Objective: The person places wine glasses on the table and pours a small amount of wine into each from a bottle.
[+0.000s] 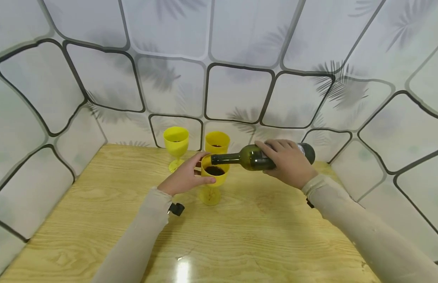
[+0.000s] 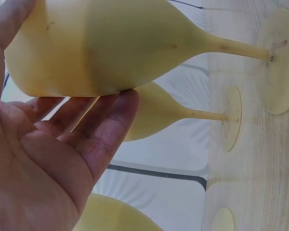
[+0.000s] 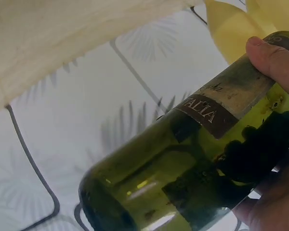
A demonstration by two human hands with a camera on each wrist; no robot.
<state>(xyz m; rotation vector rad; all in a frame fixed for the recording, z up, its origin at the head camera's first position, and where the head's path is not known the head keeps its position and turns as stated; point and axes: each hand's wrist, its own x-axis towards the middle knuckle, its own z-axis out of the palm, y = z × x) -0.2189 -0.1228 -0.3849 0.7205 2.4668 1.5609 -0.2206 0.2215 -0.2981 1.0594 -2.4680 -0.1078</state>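
My left hand [image 1: 183,177] holds the bowl of the nearest yellow goblet [image 1: 219,181], thumb at the front and fingers along the far side. Its foot stands on the wooden table, and dark contents show inside the bowl. In my right hand [image 1: 288,165] is a green glass wine bottle [image 1: 250,158], gripped round its body and lying nearly level. The bottle's mouth points left, over the goblet's rim. A label [image 3: 241,94] shows on the bottle in the right wrist view. Whether liquid is flowing I cannot tell.
Two more yellow goblets with dark contents stand behind: a left goblet [image 1: 176,142] and a right goblet [image 1: 217,140], which is partly hidden by the front one. A patterned wall covering [image 1: 240,94] rises along the back and sides of the wooden table [image 1: 261,232].
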